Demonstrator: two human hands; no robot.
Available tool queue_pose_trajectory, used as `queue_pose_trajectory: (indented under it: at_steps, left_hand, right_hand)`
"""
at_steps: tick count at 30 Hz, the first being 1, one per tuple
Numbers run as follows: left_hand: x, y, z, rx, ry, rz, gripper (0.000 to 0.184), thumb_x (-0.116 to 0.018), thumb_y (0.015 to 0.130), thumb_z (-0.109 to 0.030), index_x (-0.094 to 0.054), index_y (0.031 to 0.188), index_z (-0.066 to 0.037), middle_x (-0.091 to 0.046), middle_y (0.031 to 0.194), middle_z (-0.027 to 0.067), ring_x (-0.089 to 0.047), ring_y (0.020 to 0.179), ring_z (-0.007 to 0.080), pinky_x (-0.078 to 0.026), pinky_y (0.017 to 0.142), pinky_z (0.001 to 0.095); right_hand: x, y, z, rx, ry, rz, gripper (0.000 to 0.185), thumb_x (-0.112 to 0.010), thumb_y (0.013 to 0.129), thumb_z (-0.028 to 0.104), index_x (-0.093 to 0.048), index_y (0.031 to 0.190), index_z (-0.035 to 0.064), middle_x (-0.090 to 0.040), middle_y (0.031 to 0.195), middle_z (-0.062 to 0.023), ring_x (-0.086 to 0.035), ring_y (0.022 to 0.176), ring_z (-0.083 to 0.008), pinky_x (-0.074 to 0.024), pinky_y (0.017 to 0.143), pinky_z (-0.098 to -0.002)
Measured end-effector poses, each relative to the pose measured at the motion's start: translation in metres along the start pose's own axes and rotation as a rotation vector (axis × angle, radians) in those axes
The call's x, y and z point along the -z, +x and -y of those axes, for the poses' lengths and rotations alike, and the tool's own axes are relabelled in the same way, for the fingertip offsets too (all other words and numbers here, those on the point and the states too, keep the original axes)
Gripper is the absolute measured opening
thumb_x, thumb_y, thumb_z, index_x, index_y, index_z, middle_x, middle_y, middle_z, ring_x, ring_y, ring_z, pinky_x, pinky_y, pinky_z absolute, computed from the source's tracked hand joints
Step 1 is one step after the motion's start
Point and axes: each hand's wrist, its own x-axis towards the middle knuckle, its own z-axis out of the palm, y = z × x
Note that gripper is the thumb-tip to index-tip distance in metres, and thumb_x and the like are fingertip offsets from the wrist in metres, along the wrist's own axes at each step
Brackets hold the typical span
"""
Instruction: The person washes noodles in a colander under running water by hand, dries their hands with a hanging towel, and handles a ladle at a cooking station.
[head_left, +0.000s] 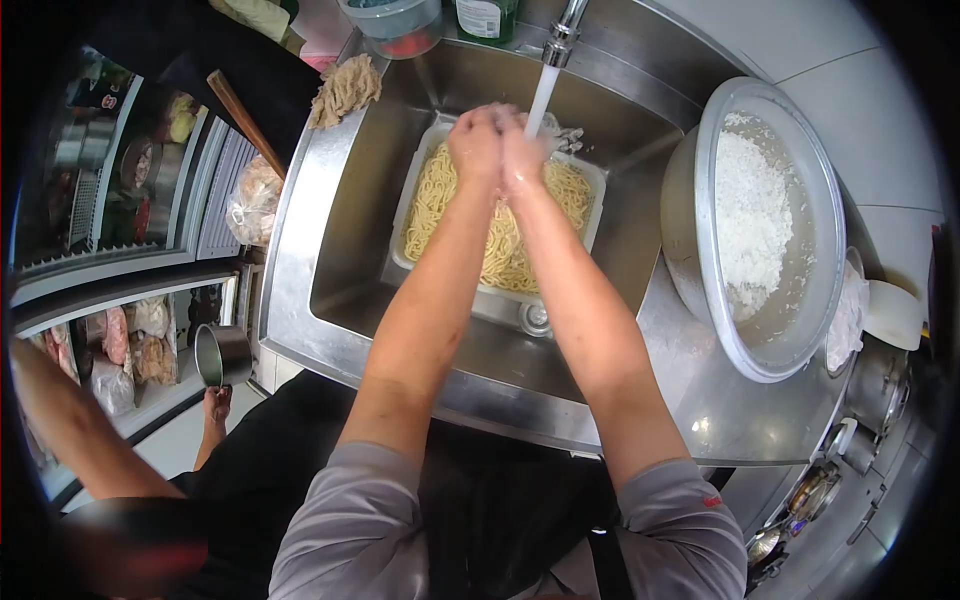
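On my head feed: both bare hands are over the far part of the steel sink (350, 240), brought together under the tap (562, 45). Left hand (474, 145) and right hand (523, 150) touch side by side, left on the left, right on the right. Water stream (541, 100) comes down on the right hand; fingers are blurred there, so I can't tell whether either one is clamped on anything. Noodles (428, 205), pale yellow, are in the sink, spread across a white tray (598, 185) just below the hands; I see them left, right and between the forearms. Drain fitting (535, 318) shows just beyond the tray's near edge. Brown cloth (346, 92) is bunched on the sink's far-left corner. Far side, I have a clear plastic tub (400, 25) and, right of it, a green bottle (487, 18). Right of the sink sits a big bowl (682, 220) with white rice (752, 210) inside, apart from both hands. Left of the sink I read a wooden handle (245, 122) slanting near a filled plastic bag (258, 203). Near left, a co-worker's hand (216, 400) is at a tilted metal pot (224, 355), well apart from my person's hands.
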Motion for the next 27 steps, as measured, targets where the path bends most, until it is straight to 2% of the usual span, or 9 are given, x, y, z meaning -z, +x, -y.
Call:
queue_pose_trajectory:
  at_steps: [2, 5, 8, 14, 18, 22, 23, 25, 27]
  left_hand:
    - [0.025, 0.012, 0.039, 0.097, 0.169, -0.224, 0.025, -0.053, 0.096, -0.017, -0.066, 0.101, 0.003, -0.068, 0.083, 0.0107, -0.064, 0.077, 0.0205, -0.051, 0.071, 0.0331]
    - [0.062, 0.032, 0.109, 0.423, 0.088, -0.087, 0.025, -0.051, 0.098, -0.018, -0.064, 0.102, 0.003, -0.065, 0.08, 0.0105, -0.062, 0.072, 0.021, -0.05, 0.067, 0.0358]
    - [0.043, 0.009, 0.106, 0.52, -0.106, -0.04, 0.028, -0.051, 0.1, -0.021, -0.066, 0.097, 0.003, -0.064, 0.078, 0.0106, -0.059, 0.066, 0.0211, -0.048, 0.063, 0.0382]
    - [0.004, -0.012, 0.042, 0.207, 0.105, 0.045, 0.033, -0.049, 0.101, -0.021, -0.068, 0.09, 0.003, -0.068, 0.084, 0.0124, -0.063, 0.073, 0.0223, -0.05, 0.067, 0.0365]
    - [-0.017, -0.024, 0.0, 0.068, 0.009, 0.101, 0.039, -0.049, 0.099, -0.026, -0.072, 0.09, 0.004, -0.071, 0.082, 0.0136, -0.065, 0.073, 0.0209, -0.05, 0.069, 0.0359]
    - [-0.044, -0.036, -0.01, 0.007, -0.033, 0.153, 0.038, -0.048, 0.099, -0.026, -0.071, 0.098, 0.004, -0.072, 0.087, 0.0134, -0.066, 0.076, 0.0199, -0.051, 0.071, 0.0339]
    - [-0.047, -0.044, -0.012, -0.087, 0.168, 0.205, 0.037, -0.049, 0.099, -0.027, -0.07, 0.102, 0.004, -0.072, 0.093, 0.0151, -0.066, 0.081, 0.0234, -0.051, 0.075, 0.0362]
    - [-0.053, -0.039, 0.049, -0.066, 0.291, 0.188, 0.035, -0.05, 0.098, -0.026, -0.066, 0.11, 0.003, -0.072, 0.097, 0.0138, -0.067, 0.083, 0.0247, -0.052, 0.077, 0.0352]
    - [-0.037, -0.038, 0.104, 0.093, 0.286, 0.096, 0.035, -0.052, 0.098, -0.026, -0.064, 0.115, 0.002, -0.07, 0.098, 0.0138, -0.066, 0.083, 0.025, -0.052, 0.076, 0.0346]
  right_hand:
    - [-0.001, 0.0, -0.053, -0.139, -0.103, -0.045, 0.019, -0.062, 0.094, 0.018, -0.068, 0.093, 0.0003, -0.066, 0.087, -0.0099, -0.061, 0.076, -0.0168, -0.0494, 0.066, -0.0315]
    - [0.024, -0.003, -0.103, -0.268, -0.101, -0.132, 0.018, -0.06, 0.094, 0.016, -0.068, 0.089, 0.0, -0.067, 0.083, -0.0106, -0.062, 0.072, -0.0178, -0.0497, 0.062, -0.0319]
    - [0.031, -0.014, -0.097, -0.382, 0.382, -0.166, 0.023, -0.056, 0.095, 0.011, -0.065, 0.079, -0.0025, -0.067, 0.079, -0.0126, -0.064, 0.071, -0.0221, -0.0521, 0.066, -0.0356]
    - [0.027, -0.021, -0.024, -0.166, 0.461, -0.07, 0.031, -0.054, 0.102, 0.022, -0.066, 0.086, -0.0014, -0.066, 0.08, -0.0078, -0.061, 0.069, -0.0155, -0.0505, 0.064, -0.03]
    - [0.025, -0.016, 0.018, -0.074, 0.484, -0.041, 0.029, -0.057, 0.101, 0.024, -0.067, 0.091, -0.0008, -0.067, 0.08, -0.0053, -0.06, 0.069, -0.0121, -0.0482, 0.064, -0.0266]
    - [0.043, -0.013, 0.05, -0.004, 0.43, 0.013, 0.028, -0.059, 0.101, 0.025, -0.067, 0.091, 0.0008, -0.067, 0.08, -0.0038, -0.058, 0.069, -0.0098, -0.0475, 0.063, -0.026]
    - [0.057, -0.006, 0.045, 0.022, 0.364, 0.008, 0.028, -0.059, 0.101, 0.026, -0.067, 0.091, 0.0012, -0.067, 0.08, -0.0037, -0.058, 0.068, -0.0094, -0.0471, 0.063, -0.0256]
    - [0.082, 0.011, 0.016, 0.009, 0.354, -0.031, 0.027, -0.06, 0.099, 0.023, -0.067, 0.089, -0.0008, -0.067, 0.08, -0.0069, -0.058, 0.068, -0.0126, -0.0479, 0.063, -0.0291]
    - [0.117, 0.032, -0.049, -0.043, -0.154, -0.161, 0.025, -0.061, 0.095, 0.019, -0.066, 0.087, -0.0042, -0.067, 0.08, -0.011, -0.061, 0.071, -0.0181, -0.0497, 0.067, -0.0348]
